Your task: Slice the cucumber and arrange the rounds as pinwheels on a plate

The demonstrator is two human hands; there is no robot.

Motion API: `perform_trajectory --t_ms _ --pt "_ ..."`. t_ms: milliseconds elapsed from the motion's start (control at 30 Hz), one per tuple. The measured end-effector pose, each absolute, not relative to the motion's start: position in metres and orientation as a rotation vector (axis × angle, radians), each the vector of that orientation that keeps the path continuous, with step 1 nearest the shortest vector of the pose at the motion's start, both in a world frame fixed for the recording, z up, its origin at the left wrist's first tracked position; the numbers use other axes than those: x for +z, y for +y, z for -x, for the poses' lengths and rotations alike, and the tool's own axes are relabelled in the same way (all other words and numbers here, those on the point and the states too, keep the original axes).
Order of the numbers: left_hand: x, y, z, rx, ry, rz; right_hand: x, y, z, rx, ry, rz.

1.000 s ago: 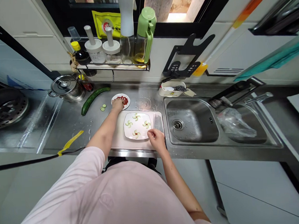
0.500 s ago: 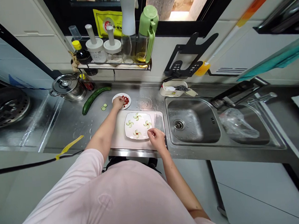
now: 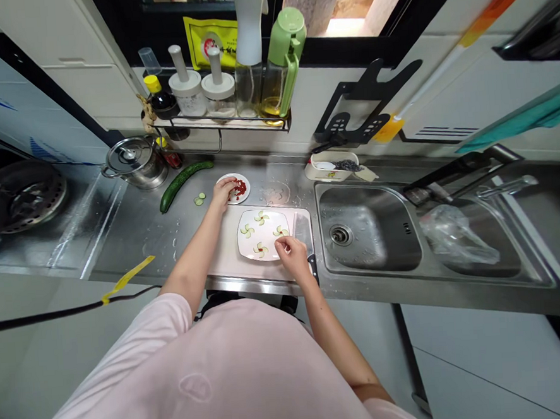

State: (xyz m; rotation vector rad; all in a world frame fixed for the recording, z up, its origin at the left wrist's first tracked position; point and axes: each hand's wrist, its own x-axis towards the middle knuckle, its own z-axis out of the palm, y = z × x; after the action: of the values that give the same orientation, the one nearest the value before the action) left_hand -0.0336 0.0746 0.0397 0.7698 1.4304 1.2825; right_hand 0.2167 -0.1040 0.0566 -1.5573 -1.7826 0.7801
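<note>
Right hand (image 3: 292, 258) has moved in over the near right edge of a square white ceramic plate (image 3: 263, 237), its thumb and forefinger pressed together in a tight grip, pinching something too small to make out. Farthest left on the steel table (image 3: 135, 243) lie one long dark-green cucumber (image 3: 186, 185) and two thin pale cucumber slices (image 3: 199, 200). Left hand (image 3: 223, 195) sits over one small round white plate (image 3: 246, 187), fingers curled at a heap of tiny red pieces (image 3: 241, 188); whether that grip is closed on any, I cannot tell. Those pieces, too small to count here, look light and soft, best taken with the fingertips. Four cucumber fans (image 3: 280, 231) sit on the square plate, thin, probably slippery and easily shifted. Just right of them, one steel kitchen knife (image 3: 301, 230) lies on a pale cutting board (image 3: 226, 257).
</note>
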Motion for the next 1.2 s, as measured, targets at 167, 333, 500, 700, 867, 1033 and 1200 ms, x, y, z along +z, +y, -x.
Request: perform_trajectory --t_ms 167,333,500,700,867,1033,1200 --pt "0.054 0.053 0.021 1.334 1.359 -0.782 0.062 -0.092 -0.209 0.772 -1.801 1.514" --pt "0.068 0.025 0.006 1.327 1.290 -0.785 0.080 -0.074 -0.198 0.730 -1.805 1.458" --pt "0.082 -0.001 -0.007 1.300 1.219 -0.792 0.100 -0.057 -0.184 0.695 -1.812 1.412" --pt "0.098 -0.026 -0.018 1.243 1.209 -0.814 0.115 -0.046 -0.173 0.657 -1.779 1.338" --pt "0.104 -0.040 -0.021 1.276 1.063 -0.739 0.120 -0.042 -0.170 0.586 -1.788 1.253" --pt "0.104 -0.046 -0.022 1.277 0.983 -0.690 0.119 -0.041 -0.169 0.525 -1.806 1.182" --pt "0.104 -0.050 -0.023 1.271 0.966 -0.697 0.119 -0.041 -0.168 0.529 -1.832 1.145"
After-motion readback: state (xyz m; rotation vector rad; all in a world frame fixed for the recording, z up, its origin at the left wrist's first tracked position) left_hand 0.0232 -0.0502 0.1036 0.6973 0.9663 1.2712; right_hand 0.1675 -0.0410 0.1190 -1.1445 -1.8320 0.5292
